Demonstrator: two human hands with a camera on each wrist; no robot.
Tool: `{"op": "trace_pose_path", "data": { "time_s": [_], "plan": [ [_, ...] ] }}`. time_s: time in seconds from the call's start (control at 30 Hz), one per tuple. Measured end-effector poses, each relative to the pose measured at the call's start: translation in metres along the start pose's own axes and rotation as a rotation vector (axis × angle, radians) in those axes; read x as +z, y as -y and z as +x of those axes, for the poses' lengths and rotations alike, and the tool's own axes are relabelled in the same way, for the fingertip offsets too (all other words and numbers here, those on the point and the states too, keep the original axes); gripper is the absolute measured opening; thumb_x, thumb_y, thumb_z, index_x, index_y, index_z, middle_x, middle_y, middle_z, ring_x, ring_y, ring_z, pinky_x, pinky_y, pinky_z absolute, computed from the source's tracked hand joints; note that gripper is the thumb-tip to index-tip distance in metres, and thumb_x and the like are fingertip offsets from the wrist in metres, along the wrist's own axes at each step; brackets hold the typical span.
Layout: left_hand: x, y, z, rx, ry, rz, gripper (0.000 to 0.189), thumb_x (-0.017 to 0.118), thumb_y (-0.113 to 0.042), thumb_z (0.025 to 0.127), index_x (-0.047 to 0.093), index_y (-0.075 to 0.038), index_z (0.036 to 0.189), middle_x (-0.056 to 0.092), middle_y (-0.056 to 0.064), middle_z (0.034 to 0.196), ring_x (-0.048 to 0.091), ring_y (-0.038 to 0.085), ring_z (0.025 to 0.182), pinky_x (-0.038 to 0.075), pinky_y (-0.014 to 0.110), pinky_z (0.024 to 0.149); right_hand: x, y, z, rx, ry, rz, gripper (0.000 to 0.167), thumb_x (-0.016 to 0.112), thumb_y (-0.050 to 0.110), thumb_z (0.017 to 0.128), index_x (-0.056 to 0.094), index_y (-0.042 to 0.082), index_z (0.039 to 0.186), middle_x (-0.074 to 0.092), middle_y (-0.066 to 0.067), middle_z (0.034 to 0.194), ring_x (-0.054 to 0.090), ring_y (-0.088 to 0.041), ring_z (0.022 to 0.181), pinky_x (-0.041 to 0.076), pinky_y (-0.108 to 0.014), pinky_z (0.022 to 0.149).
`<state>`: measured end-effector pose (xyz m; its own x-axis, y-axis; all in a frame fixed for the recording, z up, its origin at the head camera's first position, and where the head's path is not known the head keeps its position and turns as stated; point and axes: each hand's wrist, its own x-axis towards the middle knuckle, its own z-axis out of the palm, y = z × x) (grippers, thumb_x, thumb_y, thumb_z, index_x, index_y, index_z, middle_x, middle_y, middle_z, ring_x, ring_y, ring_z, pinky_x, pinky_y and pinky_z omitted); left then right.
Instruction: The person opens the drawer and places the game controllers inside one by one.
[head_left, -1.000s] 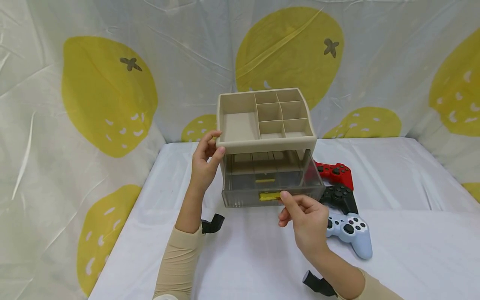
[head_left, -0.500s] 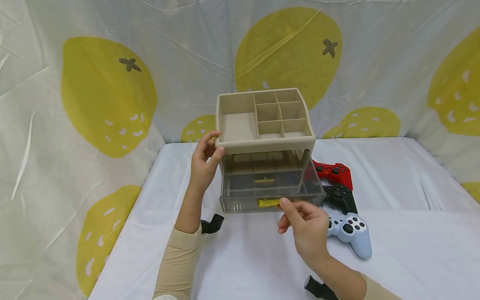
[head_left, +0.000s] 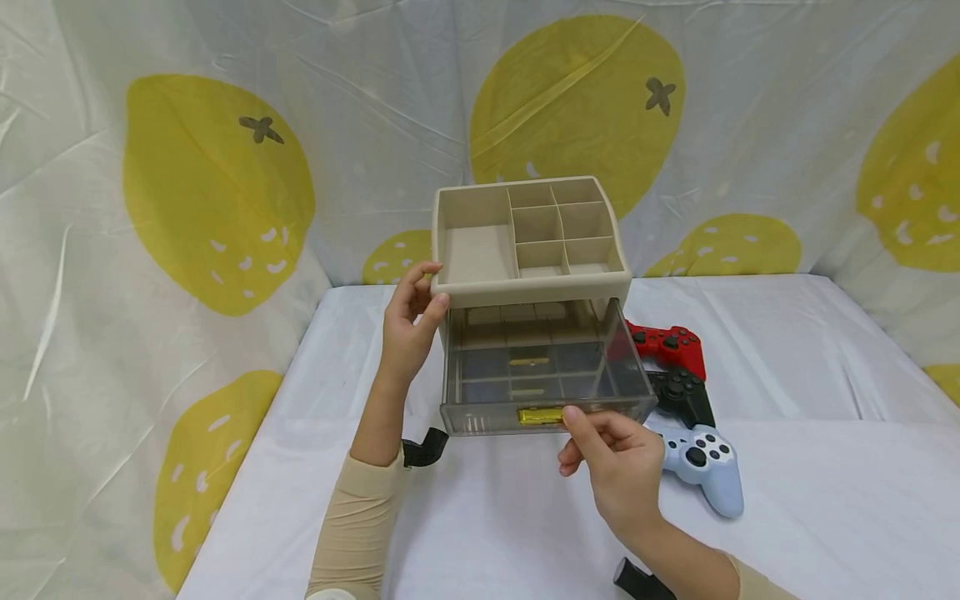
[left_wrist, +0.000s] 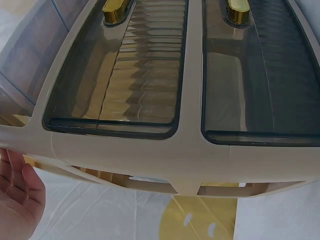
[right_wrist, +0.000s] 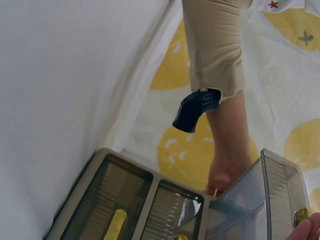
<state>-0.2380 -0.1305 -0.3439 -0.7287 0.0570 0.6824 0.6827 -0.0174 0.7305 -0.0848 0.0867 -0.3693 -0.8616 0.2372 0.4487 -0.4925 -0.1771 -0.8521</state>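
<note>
A beige desktop organizer (head_left: 476,287) with a divided top tray stands mid-table in the head view. Its smoky see-through top drawer (head_left: 480,421) is pulled well out, and the lower drawers' gold handles show through it. At the upper left front corner, my left hand (head_left: 408,333) grips the organizer, thumb in front and fingers along the side. My right hand (head_left: 621,467) pinches the right end of the drawer's gold handle (head_left: 538,415) between thumb and fingers. In the left wrist view, two lower drawer fronts (left_wrist: 150,75) sit flush in the frame.
Right of the organizer lie a red game controller (head_left: 684,348), a black one (head_left: 686,398) and a light blue one (head_left: 712,471), in a row towards the front. A white cloth (head_left: 840,500) covers the table. A lemon-print curtain (head_left: 360,108) hangs behind.
The top drawer has slid further out towards me, with my right hand moving along on its handle. My left hand has kept its hold on the organizer's corner.
</note>
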Motion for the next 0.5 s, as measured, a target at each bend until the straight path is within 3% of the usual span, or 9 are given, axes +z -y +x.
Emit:
{"op": "trace_pose_path", "data": {
  "time_s": [0.3, 0.5],
  "plan": [
    [0.0005, -0.0012, -0.0001, -0.001, -0.001, -0.004, 0.041, 0.056, -0.002, 0.087, 0.049, 0.005, 0.127, 0.054, -0.005, 0.086, 0.054, 0.011, 0.080, 0.041, 0.025, 0.073, -0.0016, 0.0007, -0.0027, 0.010, 0.001, -0.015, 0.012, 0.058, -0.016, 0.086, 0.063, -0.013, 0.075, 0.061, -0.006, 0.056, 0.058, -0.012, 0.044, 0.050, -0.025, 0.045],
    [0.0006, -0.0007, -0.0002, -0.022, -0.010, -0.005, 0.041, 0.057, -0.003, 0.087, 0.050, 0.005, 0.126, 0.055, -0.002, 0.085, 0.054, 0.010, 0.079, 0.041, 0.025, 0.072, -0.0031, 0.0017, -0.0051, 0.002, -0.003, -0.030, 0.018, 0.058, -0.017, 0.086, 0.064, -0.008, 0.071, 0.061, -0.005, 0.055, 0.057, -0.012, 0.043, 0.050, -0.024, 0.044]
  ]
}}
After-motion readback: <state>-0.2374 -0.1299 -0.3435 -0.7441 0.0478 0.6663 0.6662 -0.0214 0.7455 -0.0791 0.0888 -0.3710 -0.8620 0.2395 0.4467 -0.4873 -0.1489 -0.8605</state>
